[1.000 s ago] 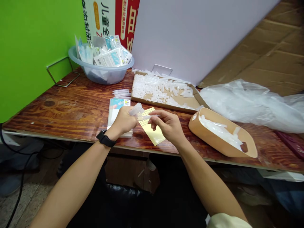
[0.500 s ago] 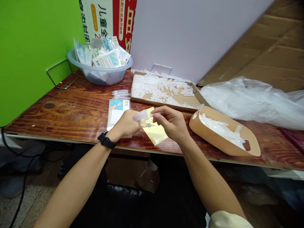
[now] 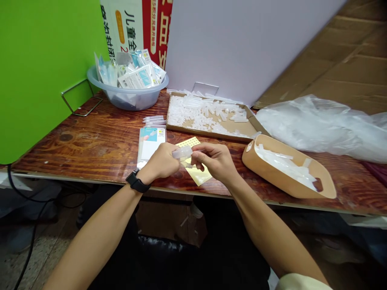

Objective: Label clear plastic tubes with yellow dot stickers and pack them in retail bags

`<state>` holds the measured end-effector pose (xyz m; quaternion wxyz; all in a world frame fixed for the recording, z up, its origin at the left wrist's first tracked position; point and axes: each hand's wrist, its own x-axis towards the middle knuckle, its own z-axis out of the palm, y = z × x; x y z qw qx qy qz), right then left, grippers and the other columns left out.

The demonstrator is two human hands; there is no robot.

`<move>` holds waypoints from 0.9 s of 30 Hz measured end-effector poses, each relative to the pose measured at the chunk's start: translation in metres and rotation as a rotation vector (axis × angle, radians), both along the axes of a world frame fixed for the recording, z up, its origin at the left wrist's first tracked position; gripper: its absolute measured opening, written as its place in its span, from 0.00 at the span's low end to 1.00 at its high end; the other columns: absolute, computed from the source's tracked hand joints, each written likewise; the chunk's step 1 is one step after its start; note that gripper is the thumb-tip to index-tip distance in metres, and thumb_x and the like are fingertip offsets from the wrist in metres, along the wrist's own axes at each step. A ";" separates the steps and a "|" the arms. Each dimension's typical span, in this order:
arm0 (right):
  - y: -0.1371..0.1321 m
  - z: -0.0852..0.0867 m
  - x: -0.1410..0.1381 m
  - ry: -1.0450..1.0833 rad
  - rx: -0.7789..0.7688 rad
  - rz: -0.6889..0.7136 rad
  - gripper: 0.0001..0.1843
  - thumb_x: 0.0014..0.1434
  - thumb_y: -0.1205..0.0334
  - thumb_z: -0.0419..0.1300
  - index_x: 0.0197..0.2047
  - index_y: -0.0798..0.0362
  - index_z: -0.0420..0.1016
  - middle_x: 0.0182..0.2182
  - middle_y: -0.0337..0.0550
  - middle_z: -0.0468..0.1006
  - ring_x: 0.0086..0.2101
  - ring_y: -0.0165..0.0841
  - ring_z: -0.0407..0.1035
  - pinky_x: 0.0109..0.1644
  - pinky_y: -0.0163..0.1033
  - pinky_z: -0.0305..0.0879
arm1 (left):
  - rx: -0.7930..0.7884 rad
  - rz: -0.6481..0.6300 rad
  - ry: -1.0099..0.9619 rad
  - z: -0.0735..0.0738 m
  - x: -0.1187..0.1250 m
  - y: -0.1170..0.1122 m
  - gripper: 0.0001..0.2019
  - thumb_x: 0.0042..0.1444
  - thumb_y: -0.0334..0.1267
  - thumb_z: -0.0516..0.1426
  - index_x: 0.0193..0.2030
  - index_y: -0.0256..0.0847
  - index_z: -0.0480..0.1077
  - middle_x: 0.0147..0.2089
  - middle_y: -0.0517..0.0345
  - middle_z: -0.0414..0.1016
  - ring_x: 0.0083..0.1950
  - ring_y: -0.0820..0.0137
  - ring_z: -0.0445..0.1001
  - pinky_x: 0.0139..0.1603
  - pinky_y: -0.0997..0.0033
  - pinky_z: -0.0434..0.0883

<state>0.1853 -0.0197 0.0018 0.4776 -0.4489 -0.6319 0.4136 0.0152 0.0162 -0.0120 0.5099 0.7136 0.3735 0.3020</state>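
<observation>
My left hand (image 3: 161, 161) grips a small translucent plastic vial (image 3: 182, 152) that lies almost level, its end pointing toward my right hand (image 3: 214, 161). The right fingers pinch a thin plastic piece (image 3: 189, 165) just below the vial. Both hands hang over a yellow sticker sheet (image 3: 198, 177), which is partly hidden under them. To the left of my left hand lies a white and blue printed card (image 3: 150, 147). A black watch (image 3: 137, 182) sits on my left wrist.
A cardboard tray (image 3: 211, 136) of white plastic pieces sits behind my hands. To the right stands a tan scoop-shaped bin (image 3: 284, 181), and beyond it a plastic bag (image 3: 317, 125). A translucent bowl (image 3: 127, 94) holds packets. Several small tubes (image 3: 154, 120) lie on the wooden table (image 3: 75, 157).
My hands have moved closer together. The vial has tipped from slanting upward to nearly level, and the view has shifted slightly.
</observation>
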 end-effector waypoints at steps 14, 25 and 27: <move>0.002 -0.006 -0.002 0.046 -0.034 0.019 0.17 0.49 0.49 0.68 0.29 0.56 0.75 0.16 0.37 0.72 0.14 0.22 0.56 0.17 0.31 0.50 | 0.060 0.002 0.015 0.002 0.003 -0.003 0.07 0.42 0.38 0.55 0.20 0.36 0.68 0.19 0.64 0.60 0.21 0.77 0.56 0.21 0.75 0.50; 0.008 -0.005 0.006 0.036 -0.030 0.050 0.20 0.55 0.45 0.62 0.37 0.55 0.78 0.22 0.38 0.71 0.20 0.24 0.58 0.23 0.32 0.55 | -0.010 0.024 -0.054 0.004 0.002 0.003 0.06 0.37 0.33 0.52 0.15 0.38 0.58 0.17 0.65 0.57 0.20 0.78 0.54 0.20 0.75 0.49; 0.010 -0.006 0.008 0.055 -0.043 0.074 0.18 0.54 0.47 0.64 0.36 0.55 0.78 0.23 0.38 0.72 0.21 0.24 0.59 0.23 0.32 0.55 | -0.018 0.016 -0.056 0.004 0.002 0.004 0.07 0.38 0.33 0.52 0.15 0.38 0.58 0.17 0.65 0.58 0.20 0.78 0.55 0.20 0.75 0.50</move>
